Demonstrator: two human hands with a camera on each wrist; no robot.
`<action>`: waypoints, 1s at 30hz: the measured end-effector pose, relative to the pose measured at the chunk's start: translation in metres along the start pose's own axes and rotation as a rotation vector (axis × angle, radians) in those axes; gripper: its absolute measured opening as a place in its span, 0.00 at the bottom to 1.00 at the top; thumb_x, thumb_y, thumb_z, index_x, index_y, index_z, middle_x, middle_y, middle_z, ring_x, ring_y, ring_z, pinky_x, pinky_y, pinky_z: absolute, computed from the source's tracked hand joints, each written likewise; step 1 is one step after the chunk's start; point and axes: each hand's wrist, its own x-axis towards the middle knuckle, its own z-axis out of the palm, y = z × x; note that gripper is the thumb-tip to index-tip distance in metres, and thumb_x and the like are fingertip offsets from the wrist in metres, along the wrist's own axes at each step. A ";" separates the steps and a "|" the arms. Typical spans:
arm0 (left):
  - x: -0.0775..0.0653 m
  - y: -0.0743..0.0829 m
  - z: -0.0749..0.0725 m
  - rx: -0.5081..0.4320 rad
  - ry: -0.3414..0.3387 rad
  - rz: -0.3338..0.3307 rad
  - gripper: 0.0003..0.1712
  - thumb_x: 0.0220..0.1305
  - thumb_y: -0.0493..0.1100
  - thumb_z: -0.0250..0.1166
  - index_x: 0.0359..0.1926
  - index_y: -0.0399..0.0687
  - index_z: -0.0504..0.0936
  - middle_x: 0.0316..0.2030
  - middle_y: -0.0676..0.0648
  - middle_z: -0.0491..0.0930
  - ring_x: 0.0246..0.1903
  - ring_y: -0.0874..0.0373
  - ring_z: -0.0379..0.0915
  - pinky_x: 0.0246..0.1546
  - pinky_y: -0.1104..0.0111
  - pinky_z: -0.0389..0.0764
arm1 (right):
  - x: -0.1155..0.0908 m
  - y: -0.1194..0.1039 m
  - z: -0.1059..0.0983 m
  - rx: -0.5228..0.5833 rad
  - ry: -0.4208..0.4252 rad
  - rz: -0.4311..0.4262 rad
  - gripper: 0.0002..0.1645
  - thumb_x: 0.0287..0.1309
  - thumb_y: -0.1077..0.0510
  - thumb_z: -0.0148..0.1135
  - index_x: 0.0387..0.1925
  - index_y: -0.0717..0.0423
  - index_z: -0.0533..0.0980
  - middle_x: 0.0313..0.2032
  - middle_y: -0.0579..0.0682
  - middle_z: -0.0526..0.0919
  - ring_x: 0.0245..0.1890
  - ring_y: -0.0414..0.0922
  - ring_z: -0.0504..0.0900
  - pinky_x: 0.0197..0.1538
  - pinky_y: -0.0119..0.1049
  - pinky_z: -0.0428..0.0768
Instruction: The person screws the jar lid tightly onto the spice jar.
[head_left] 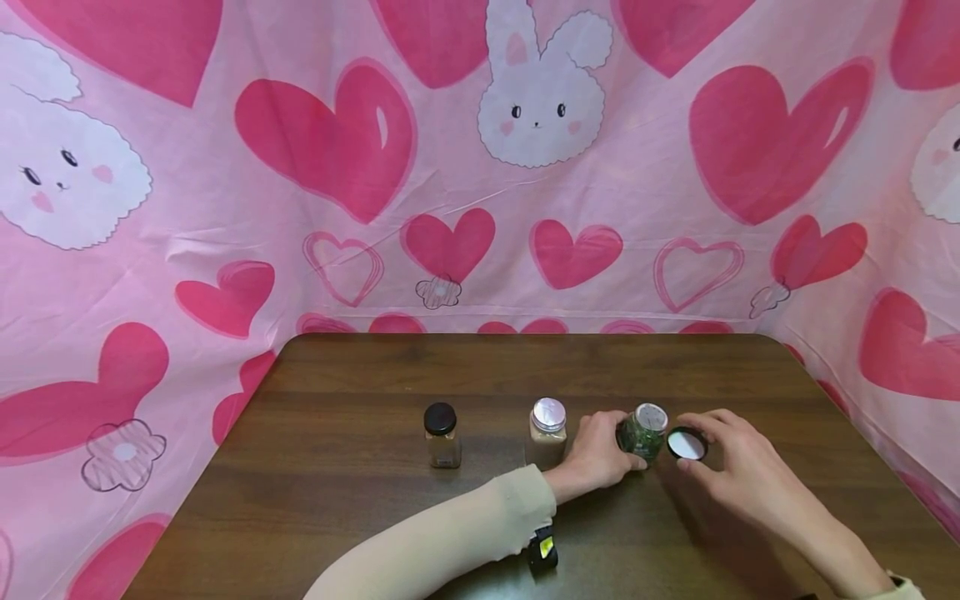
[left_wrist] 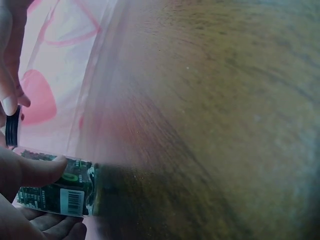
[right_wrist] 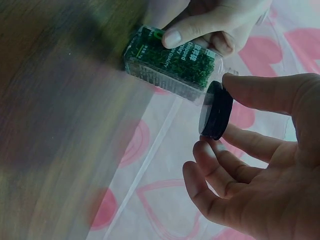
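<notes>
My left hand point(head_left: 600, 450) grips a clear spice jar point(head_left: 643, 432) of chopped green herbs, its silvery top uncovered and tilted a little to the right. In the right wrist view the jar point(right_wrist: 170, 62) shows a printed green label, with the left thumb point(right_wrist: 187, 35) across it. A barcode faces the left wrist camera. My right hand point(head_left: 738, 462) pinches a round black cap point(head_left: 687, 444) by its rim, just right of the jar and apart from it. The cap's pale inner side faces the head camera.
Left of my left hand stands a jar with a silvery top point(head_left: 548, 425) and pale brown contents. Farther left is a black-capped jar point(head_left: 442, 436). All rest on a brown wooden table point(head_left: 337, 500), with a pink heart-and-rabbit cloth point(head_left: 457, 183) hanging around it.
</notes>
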 end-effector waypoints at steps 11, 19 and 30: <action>-0.001 0.001 -0.001 0.002 0.012 0.018 0.28 0.48 0.37 0.87 0.52 0.48 0.88 0.41 0.56 0.88 0.42 0.68 0.80 0.48 0.72 0.79 | 0.003 -0.003 -0.003 0.005 0.007 0.006 0.33 0.39 0.63 0.87 0.51 0.61 0.83 0.42 0.49 0.83 0.39 0.47 0.80 0.37 0.44 0.77; -0.002 0.000 0.000 -0.001 0.012 0.006 0.28 0.48 0.37 0.87 0.51 0.48 0.88 0.40 0.57 0.88 0.41 0.69 0.79 0.47 0.73 0.79 | 0.004 -0.005 -0.003 0.006 0.008 0.005 0.33 0.40 0.63 0.86 0.52 0.61 0.83 0.42 0.50 0.83 0.39 0.48 0.81 0.37 0.45 0.78; -0.002 0.000 -0.002 0.014 0.018 0.041 0.27 0.47 0.36 0.87 0.50 0.48 0.89 0.38 0.57 0.88 0.40 0.69 0.79 0.45 0.73 0.79 | 0.007 -0.006 -0.003 -0.003 0.014 -0.018 0.33 0.40 0.63 0.86 0.51 0.62 0.83 0.42 0.50 0.84 0.39 0.47 0.80 0.38 0.45 0.78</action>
